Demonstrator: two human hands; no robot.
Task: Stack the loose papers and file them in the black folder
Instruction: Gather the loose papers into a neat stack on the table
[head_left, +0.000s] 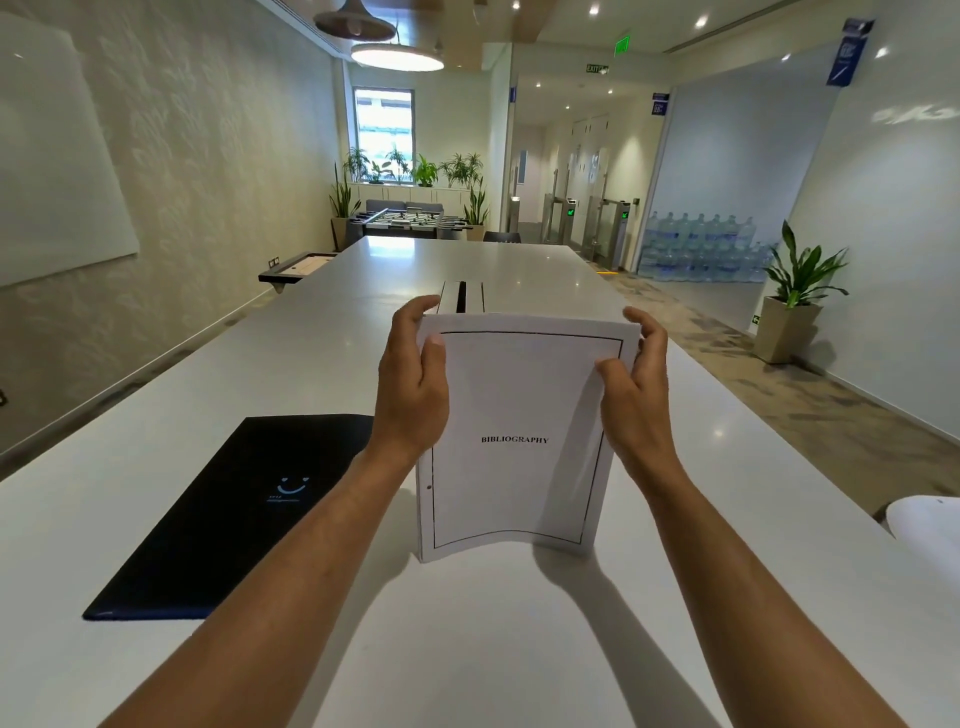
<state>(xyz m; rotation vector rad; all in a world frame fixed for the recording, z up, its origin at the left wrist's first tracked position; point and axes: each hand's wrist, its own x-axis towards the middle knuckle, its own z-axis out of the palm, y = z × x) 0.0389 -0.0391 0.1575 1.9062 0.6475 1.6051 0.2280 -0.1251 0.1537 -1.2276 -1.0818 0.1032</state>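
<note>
A stack of white papers (514, 483) stands upright on its bottom edge on the white table (519, 649); the front sheet has a black border and reads BIBLIOGRAPHY. My left hand (413, 374) grips the stack's upper left edge, thumb on the front. My right hand (639, 374) grips the upper right edge the same way. The black folder (228, 519) lies flat and closed on the table to the left of the papers, with a blue smile logo on its cover. My left forearm passes over its right corner.
A cable slot box (461, 297) sits in the table just behind the papers. A white rounded object (930, 519) shows at the table's right edge. A small wall shelf (296, 267) is beyond the table's left side. A potted plant (795, 296) stands on the floor at right.
</note>
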